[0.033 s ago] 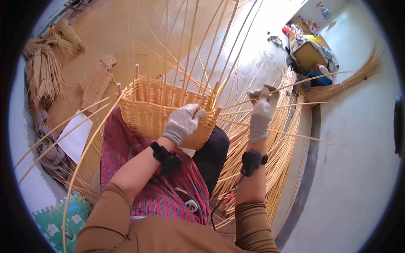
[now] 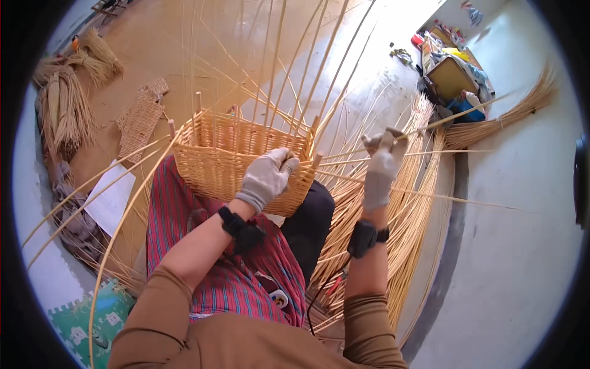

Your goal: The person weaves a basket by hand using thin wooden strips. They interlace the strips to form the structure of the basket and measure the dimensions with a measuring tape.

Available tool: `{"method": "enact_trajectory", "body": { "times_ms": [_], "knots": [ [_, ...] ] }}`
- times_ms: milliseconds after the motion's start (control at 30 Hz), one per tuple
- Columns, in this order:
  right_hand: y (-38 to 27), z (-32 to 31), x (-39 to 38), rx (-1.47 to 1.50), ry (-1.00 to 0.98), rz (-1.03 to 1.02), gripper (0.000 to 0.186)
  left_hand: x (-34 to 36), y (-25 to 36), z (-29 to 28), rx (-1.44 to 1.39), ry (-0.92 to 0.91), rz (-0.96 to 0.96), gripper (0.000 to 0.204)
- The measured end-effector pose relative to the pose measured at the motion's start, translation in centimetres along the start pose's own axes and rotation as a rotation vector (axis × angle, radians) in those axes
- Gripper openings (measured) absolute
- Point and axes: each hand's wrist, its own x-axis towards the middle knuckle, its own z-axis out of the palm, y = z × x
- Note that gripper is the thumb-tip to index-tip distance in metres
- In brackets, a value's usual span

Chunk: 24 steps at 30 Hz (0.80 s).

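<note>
A woven wicker basket (image 2: 212, 178), roughly rectangular, rests tilted across my lap. Thin upright rods (image 2: 275, 74) rise from its walls, and short thick stubs stand at its corners. My left hand (image 2: 265, 178), in a pale work glove, is closed at the near right of the rim, thumb and forefinger pinched; the fingertips hide exactly what lies between them. Out to the right of the basket, my gloved right hand (image 2: 382, 169) is closed round a long wicker strand (image 2: 452, 118). This strand runs from the basket's right corner through the fingers and on toward the wall.
Loose wicker rods (image 2: 405, 227) lie in a large heap to my right. Several long strands (image 2: 107, 252) stick out left from the basket. Dried bundles (image 2: 64, 111), a flat woven piece (image 2: 140, 126) and a white sheet (image 2: 110, 197) lie left. A cluttered box (image 2: 453, 80) stands far right.
My right hand has shifted slightly right, and the outer end of its strand has swung up a little. The left hand stays at the rim.
</note>
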Motion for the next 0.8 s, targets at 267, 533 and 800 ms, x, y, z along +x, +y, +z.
{"method": "enact_trajectory", "body": {
  "times_ms": [267, 533, 800],
  "knots": [
    [7.1, -4.4, -3.8, -0.045, 0.038, 0.025, 0.026, -1.6, -1.1, 3.2, 0.577, 0.07, 0.638, 0.083],
    [-0.1, -0.1, -12.8, 0.099, -0.148, -0.187, 0.023, -0.6, -2.1, 2.7, 0.662, 0.123, 0.742, 0.08],
    [-1.1, 3.7, -11.4, 0.27, -0.377, 0.007, 0.038, -1.7, 1.4, 0.8, -0.118, 0.085, 0.522, 0.045]
  ]
}}
